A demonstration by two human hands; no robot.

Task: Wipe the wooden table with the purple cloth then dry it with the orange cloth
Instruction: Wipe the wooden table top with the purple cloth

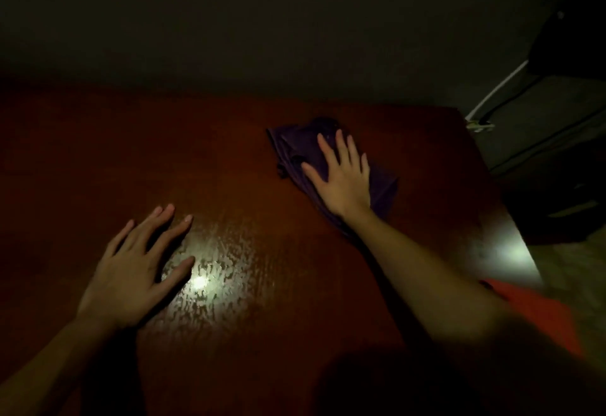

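Note:
The room is dim. A dark reddish wooden table [229, 159] fills the view. The crumpled purple cloth [295, 146] lies on its far right part. My right hand [342, 176] presses flat on that cloth, fingers spread. My left hand [137, 268] rests flat on the bare wood at the near left, fingers apart, holding nothing. Beside it a bright light reflection shows a wet, streaky patch [213, 271]. The orange cloth [541, 314] lies at the table's near right corner, partly hidden behind my right forearm.
The table's right edge [511, 219] drops to a pale floor. Past it stand dark furniture [557, 140] and a white cable [492, 94]. A dark wall runs behind the table's far edge.

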